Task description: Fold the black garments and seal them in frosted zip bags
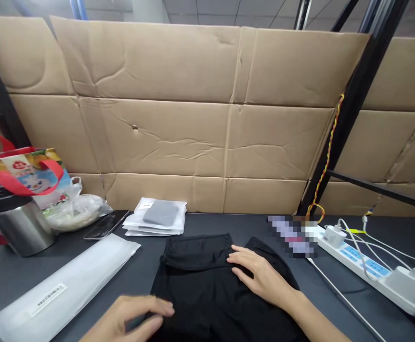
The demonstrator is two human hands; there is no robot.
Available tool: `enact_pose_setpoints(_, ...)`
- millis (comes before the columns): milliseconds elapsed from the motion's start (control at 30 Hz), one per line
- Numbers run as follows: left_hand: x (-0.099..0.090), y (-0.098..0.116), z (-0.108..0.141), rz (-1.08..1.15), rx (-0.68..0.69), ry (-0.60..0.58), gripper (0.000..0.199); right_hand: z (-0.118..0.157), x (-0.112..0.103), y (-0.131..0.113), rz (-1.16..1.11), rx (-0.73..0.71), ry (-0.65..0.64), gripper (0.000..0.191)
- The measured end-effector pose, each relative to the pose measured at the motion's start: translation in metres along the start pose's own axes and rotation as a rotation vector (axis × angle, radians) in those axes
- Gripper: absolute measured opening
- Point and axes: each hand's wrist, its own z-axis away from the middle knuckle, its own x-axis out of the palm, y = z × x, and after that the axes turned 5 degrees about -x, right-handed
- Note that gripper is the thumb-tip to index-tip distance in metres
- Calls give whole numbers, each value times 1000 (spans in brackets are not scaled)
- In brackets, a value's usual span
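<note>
A black cloth garment [207, 289] lies on the dark table in front of me, its top edge folded over in a wide band. My right hand [260, 278] rests on the upper right of the cloth, palm down, with fingers spread and fingertips near the end of the folded band. Over the garment's left edge is my left hand [136, 313], its thumb and forefinger stretched out and slightly apart, the tips over the black fabric. Nothing shows gripped in either hand. The lower part of the garment runs out of view.
On the left lie a long white package [72, 285] with a barcode label, a steel cup [24, 225], a colourful bag [25, 171], a plastic bag [79, 211] and a phone [107, 225]. Small white packages [154, 217] sit behind; a power strip [357, 259] with cables stands right.
</note>
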Motion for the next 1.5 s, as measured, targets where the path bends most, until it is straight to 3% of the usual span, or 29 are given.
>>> enact_pose_setpoints(200,-16,6,-82,229,-79,221,34,-7,-5,1,-176,85,-12,31)
enact_pose_setpoints(333,-8,-15,-107,219,-124,291,35,-9,-30,6,-435,269,-17,50)
enact_pose_setpoints(433,-1,-37,-103,206,-161,309,38,-2,-60,6,-472,304,-43,42)
enact_pose_setpoints(533,3,-55,-97,216,-148,329,35,6,-82,2,-256,267,-145,29)
enact_pose_setpoints(600,7,-63,-95,239,-120,349,31,5,-87,2,-112,278,-128,15)
enact_pose_setpoints(633,8,-65,-94,235,-103,369,30,2,-86,4,-62,288,-86,8)
enact_pose_setpoints(767,10,-54,-85,-23,14,440,34,-15,-70,14,68,320,106,16)
enact_pose_setpoints(867,7,-36,-71,-295,156,329,37,-20,-57,6,137,310,178,26)
enact_pose_setpoints(967,9,-29,-57,-532,256,143,48,-14,-43,-18,124,164,67,29)
enact_pose_setpoints(1100,21,-41,-52,-721,273,92,56,0,-22,-36,197,-22,-167,55)
enact_pose_setpoints(1200,28,-50,-53,-769,252,93,57,4,-11,-25,382,-46,-209,60)
enact_pose_setpoints(1333,28,-52,-51,-765,258,100,57,4,-13,0,582,-9,-230,64)
enact_pose_setpoints(1500,16,-41,-53,-754,279,49,52,10,-22,24,603,78,-173,69)
